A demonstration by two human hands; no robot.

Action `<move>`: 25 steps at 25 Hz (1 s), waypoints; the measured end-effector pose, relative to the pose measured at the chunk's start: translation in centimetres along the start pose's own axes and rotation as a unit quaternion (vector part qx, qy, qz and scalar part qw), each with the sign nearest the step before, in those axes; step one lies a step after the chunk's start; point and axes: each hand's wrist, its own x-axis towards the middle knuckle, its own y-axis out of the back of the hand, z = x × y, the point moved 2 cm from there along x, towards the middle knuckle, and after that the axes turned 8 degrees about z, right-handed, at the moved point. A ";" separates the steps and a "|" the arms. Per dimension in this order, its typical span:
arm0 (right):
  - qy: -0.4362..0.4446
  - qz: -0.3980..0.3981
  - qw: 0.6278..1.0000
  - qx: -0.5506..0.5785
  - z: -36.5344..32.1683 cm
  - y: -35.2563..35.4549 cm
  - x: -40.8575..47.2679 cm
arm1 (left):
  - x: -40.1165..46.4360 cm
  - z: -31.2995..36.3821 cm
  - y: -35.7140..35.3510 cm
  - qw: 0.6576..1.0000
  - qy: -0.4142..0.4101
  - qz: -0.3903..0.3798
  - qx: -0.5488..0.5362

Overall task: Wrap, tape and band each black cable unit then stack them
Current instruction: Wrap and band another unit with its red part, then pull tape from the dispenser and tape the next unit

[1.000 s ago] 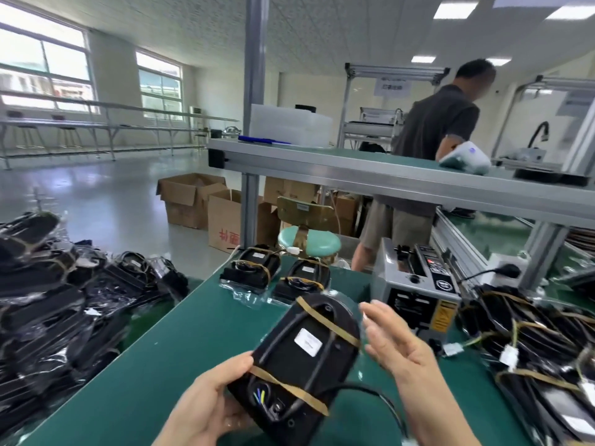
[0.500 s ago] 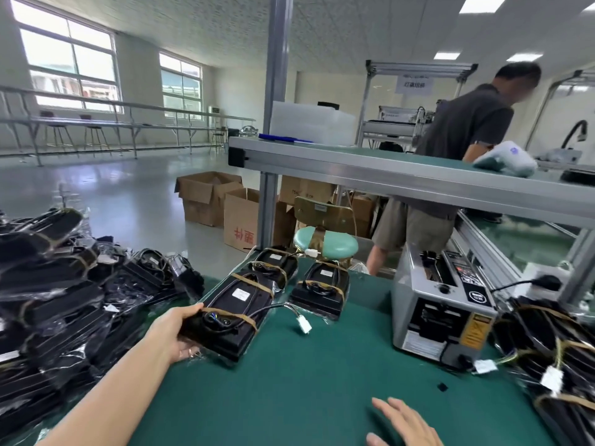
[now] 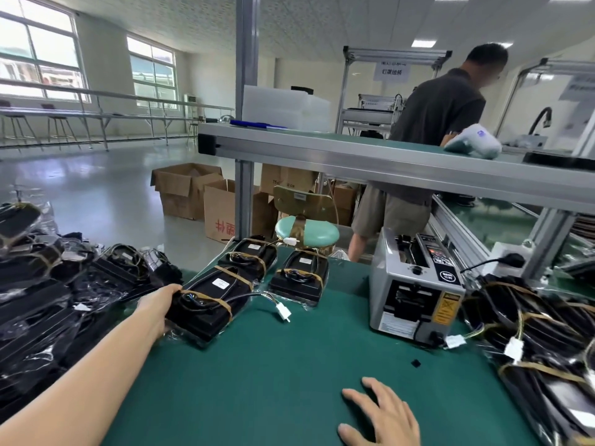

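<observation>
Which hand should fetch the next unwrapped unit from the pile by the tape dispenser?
Right, probably. The right hand lies open on the mat beside the unwrapped pile; the left hand holds the banded unit far left.

Three banded black cable units (image 3: 209,300) near the desk's (image 3: 273,365) far left corner; one tape dispenser (image 3: 415,284) toward its right edge; three cardboard boxes (image 3: 186,188) on the floor; two hands (image 3: 383,416).
</observation>
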 end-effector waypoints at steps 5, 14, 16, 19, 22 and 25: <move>-0.009 -0.018 1.000 0.024 0.0 -0.2 0.1 | 0.1 -0.3 0.1 0.997 -0.070 0.026 0.015; -0.032 -0.005 0.996 0.085 -0.4 -0.5 -0.2 | -15.0 -4.6 -2.0 0.866 -0.468 -0.010 0.174; -0.030 -0.010 0.996 0.088 -0.3 -0.4 -0.2 | -18.3 -7.6 -3.6 0.868 -0.456 -0.105 0.166; -0.031 -0.012 0.995 0.091 -0.1 -0.4 -0.2 | -21.5 -11.4 -5.9 0.867 -0.423 -0.189 0.185; -0.024 -0.011 0.994 0.102 -0.5 0.0 -0.4 | -22.3 -13.4 -6.6 0.849 -0.416 -0.187 0.268; -0.035 0.049 0.989 0.138 0.4 2.1 -0.5 | -22.2 -13.7 -6.6 0.819 -0.443 -0.182 0.315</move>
